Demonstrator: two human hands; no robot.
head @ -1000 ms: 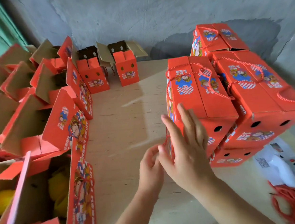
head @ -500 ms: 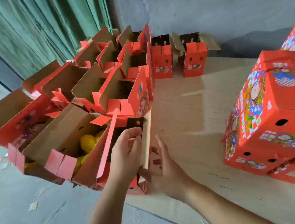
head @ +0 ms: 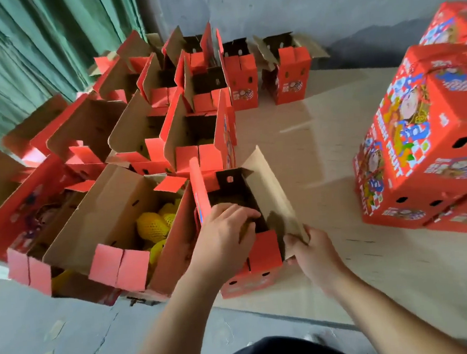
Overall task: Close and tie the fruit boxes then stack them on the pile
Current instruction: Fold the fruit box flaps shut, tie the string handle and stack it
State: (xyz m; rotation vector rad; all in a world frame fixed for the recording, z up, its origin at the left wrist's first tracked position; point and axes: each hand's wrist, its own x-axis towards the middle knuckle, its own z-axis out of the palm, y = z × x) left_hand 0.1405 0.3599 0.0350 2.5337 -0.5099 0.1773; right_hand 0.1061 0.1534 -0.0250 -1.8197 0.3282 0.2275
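The open red cardboard fruit box [head: 255,232] nearest the person sits at the near edge of the pale plywood tabletop [head: 322,147], straight ahead at twelve o'clock from the body, with its long axis running away from the person, from the red end panel nearest them to the dark far end wall with its small punched hole. Both hands are on it and apart, one to each side: the left hand [head: 226,239] reaches in over the near end with its fingers curled down into the dark interior (whether they grip fruit or an inner flap is hidden), while the right hand [head: 315,250] pinches the near corner of the tall brown right-side flap [head: 271,190], which stands up and leans out toward two o'clock. The left hand is the nearer to the box's middle; the right is the one placed to swing its flap over toward nine o'clock, which is likely the next move in closing. At ten o'clock, touching this box, a second open carton shows yellow fruit in foam netting [head: 154,226], and beyond it a cluster of open red boxes [head: 193,101] runs back to eleven and twelve o'clock. The pile of closed, printed red boxes [head: 425,145] stands well apart at two o'clock on the same tabletop. A green curtain [head: 35,52] hangs at ten o'clock, a grey plastered wall [head: 297,4] behind, and grey concrete floor [head: 58,344] below the table's near edge.
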